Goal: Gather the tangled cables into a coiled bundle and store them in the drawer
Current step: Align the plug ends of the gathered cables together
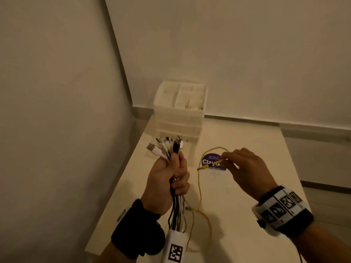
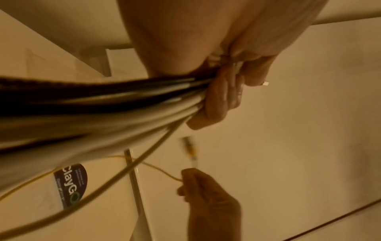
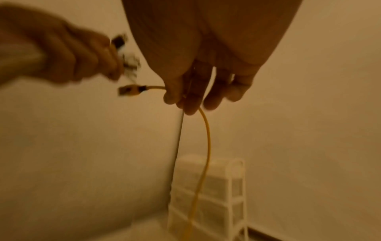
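My left hand (image 1: 171, 179) grips a bundle of white and black cables (image 1: 167, 149), plug ends sticking up above the fist and the strands (image 2: 103, 104) hanging down past the wrist. My right hand (image 1: 245, 168) pinches a thin yellow cable (image 1: 199, 186) just behind its plug (image 3: 132, 90), to the right of the bundle. The yellow cable loops back over the table and trails down toward the bundle's lower end. A white plastic drawer unit (image 1: 180, 114) stands behind the left hand, its bottom drawer (image 1: 171, 147) pulled out and partly hidden by the plugs.
The white table (image 1: 247, 215) sits in a corner, with walls to the left and behind. A dark round "ClayGo" sticker (image 1: 212, 161) lies on the tabletop under the yellow cable. The table's right edge drops to a grey floor (image 1: 322, 168).
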